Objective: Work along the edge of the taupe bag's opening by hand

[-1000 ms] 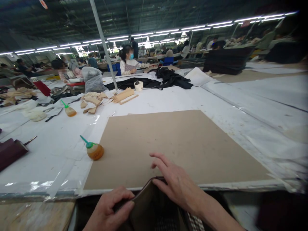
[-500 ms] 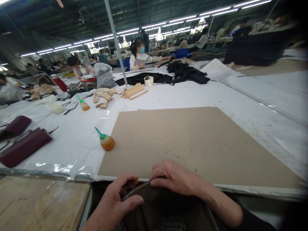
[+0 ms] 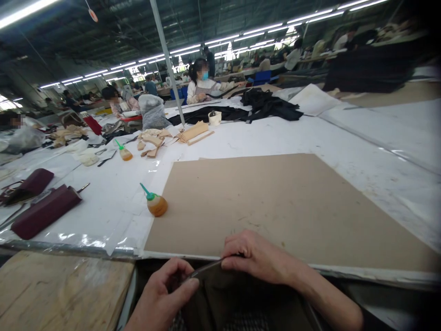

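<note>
A dark piece of material (image 3: 237,294) hangs below the table's front edge, its upper edge stretched between my hands. My right hand (image 3: 255,257) pinches that edge between thumb and fingers, just in front of the brown board (image 3: 258,197). Lower and to the left, my left hand (image 3: 168,289) grips the same edge, with the thumb on the near side and the fingers curled behind. Beyond my left hand, a round bottle of amber liquid with a green nozzle (image 3: 157,205) rests at the board's left edge.
Maroon pieces (image 3: 46,211) lie at the left, and a wooden board (image 3: 62,289) is at the lower left. Farther back are a second bottle (image 3: 124,151), tan scraps (image 3: 151,141), black straps (image 3: 270,103), a pole (image 3: 168,59) and a masked person (image 3: 203,85) seated across the table.
My left thumb has come down closer to the dark material's edge, and the left fingers are more closed. The whole scene has shifted slightly right in view.
</note>
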A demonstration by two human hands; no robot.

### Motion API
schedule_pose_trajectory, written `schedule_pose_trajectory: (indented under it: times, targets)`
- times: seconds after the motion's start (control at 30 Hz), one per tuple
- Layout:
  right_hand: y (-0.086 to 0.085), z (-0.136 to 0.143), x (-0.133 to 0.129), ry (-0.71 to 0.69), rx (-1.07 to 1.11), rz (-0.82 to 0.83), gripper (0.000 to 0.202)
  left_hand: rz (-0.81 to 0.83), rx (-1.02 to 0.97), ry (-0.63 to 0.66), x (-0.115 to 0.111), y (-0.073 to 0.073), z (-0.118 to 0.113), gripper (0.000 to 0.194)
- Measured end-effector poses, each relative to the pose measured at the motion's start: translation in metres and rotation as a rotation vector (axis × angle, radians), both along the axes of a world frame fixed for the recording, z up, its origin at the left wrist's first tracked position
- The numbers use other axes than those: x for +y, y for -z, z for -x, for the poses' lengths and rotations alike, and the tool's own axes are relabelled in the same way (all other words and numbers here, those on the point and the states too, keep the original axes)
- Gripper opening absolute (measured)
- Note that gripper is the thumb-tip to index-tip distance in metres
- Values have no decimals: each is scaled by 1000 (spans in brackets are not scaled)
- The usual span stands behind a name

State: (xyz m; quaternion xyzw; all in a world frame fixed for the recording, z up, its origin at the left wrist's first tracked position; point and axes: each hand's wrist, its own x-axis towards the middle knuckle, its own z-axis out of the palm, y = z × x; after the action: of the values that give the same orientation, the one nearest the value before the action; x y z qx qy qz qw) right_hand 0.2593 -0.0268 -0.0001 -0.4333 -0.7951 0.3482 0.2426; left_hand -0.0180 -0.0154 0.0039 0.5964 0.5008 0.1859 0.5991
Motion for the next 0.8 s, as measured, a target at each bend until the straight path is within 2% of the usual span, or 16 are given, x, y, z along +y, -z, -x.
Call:
schedule_pose_trajectory:
  times: [0.1,0.2,0.3,0.4,0.47,0.57,0.63,0.73,0.8]
  targets:
    - [0,0,-2,-4,-7,-8,20,70,-61,-4,3,6,2,37]
    - [1,3,-2,-10,-26,-13,21,77,-13,30,9,7,3,32]
    - [1,8,-1,8,-67,-20,20,-78,121,139,17,-3,-3,26]
    - [-1,14,0,33,-105,-19,16,-277,288,295,24,-17,-19,14]
    - [-3,16,1,63,-124,-14,11,-353,334,398,27,-22,-32,20]
    - [-7,11,-1,138,-139,17,12,-421,345,505,31,-23,-48,16]
    - [-10,3,-9,204,-126,43,14,-462,375,521,34,-20,-51,17]
    - [-14,-9,-29,377,-107,45,47,-426,381,515,41,-13,-48,15]
    - [-14,-13,-43,491,-131,11,39,-360,348,506,44,-9,-46,14]
